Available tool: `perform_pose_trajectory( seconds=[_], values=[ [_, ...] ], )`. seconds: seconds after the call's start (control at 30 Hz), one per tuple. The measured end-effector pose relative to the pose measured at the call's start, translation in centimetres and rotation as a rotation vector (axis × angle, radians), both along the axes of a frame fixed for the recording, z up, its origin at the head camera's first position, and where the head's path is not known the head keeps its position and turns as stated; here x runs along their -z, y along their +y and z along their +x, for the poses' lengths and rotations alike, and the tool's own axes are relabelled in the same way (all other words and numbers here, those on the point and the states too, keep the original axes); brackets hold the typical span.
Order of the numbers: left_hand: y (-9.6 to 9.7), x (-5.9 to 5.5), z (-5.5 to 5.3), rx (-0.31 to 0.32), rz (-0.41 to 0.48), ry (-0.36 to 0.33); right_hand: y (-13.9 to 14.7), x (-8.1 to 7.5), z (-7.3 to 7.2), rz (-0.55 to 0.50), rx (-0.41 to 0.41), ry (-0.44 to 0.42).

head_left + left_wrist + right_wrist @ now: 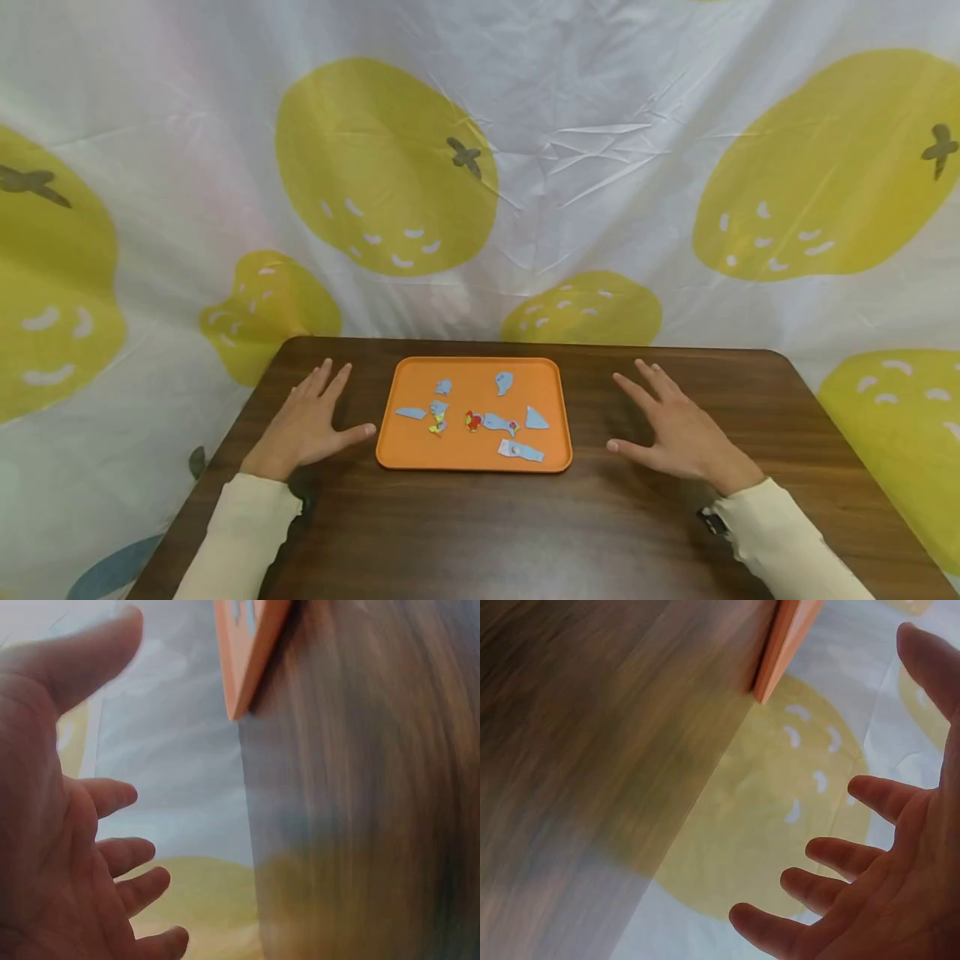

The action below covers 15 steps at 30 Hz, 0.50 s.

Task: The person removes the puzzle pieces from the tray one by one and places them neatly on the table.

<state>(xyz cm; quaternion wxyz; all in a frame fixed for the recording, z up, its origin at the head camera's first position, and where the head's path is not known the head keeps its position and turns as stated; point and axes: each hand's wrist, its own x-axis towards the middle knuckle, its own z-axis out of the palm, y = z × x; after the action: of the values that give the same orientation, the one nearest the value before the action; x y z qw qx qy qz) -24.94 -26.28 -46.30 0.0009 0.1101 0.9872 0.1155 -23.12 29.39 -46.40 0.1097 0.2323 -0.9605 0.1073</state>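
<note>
An orange tray (450, 450) lies on the table with several small, flat, irregular light-blue pieces on it. Among them are a pointed triangular piece (536, 417) at the right, a long strip (521, 451) near the front and a thin sliver (410, 412) at the left. A red patch (473, 421) and a yellow patch (437, 425) show near the middle. Left of the tray, my left hand (303, 427) has its fingers spread and holds nothing. To the right of it my right hand (678, 432) is likewise spread, holding nothing. Neither hand touches the tray.
The dark brown wooden table (480, 533) has rounded far corners. Behind it hangs a white cloth (585, 167) printed with big yellow fruit, reaching around both sides. A dark band (712, 522) sits at the right wrist, by the cream sleeve (787, 542).
</note>
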Motion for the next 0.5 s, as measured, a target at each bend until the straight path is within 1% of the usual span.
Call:
perform_pose_trajectory(
  seconds=[0.1, 0.17, 0.33, 0.5],
  values=[
    [0.0, 0.2, 0.0, 0.005, 0.069, -0.023, -0.6, 0.0, -0.1, -0.038, -0.022, -0.020],
    [0.1, 0.3, -0.1, 0.007, 0.100, -0.033, -1.1, 0.0, -0.2, -0.064, -0.037, -0.038],
    [0.3, 0.4, -0.3, 0.026, 0.165, -0.030, -2.5, 0.2, -0.7, -0.138, -0.092, -0.062],
    [0.3, 0.6, -0.4, 0.046, 0.239, -0.034, -4.0, 0.8, -1.3, -0.206, -0.140, -0.075]
  ],
)
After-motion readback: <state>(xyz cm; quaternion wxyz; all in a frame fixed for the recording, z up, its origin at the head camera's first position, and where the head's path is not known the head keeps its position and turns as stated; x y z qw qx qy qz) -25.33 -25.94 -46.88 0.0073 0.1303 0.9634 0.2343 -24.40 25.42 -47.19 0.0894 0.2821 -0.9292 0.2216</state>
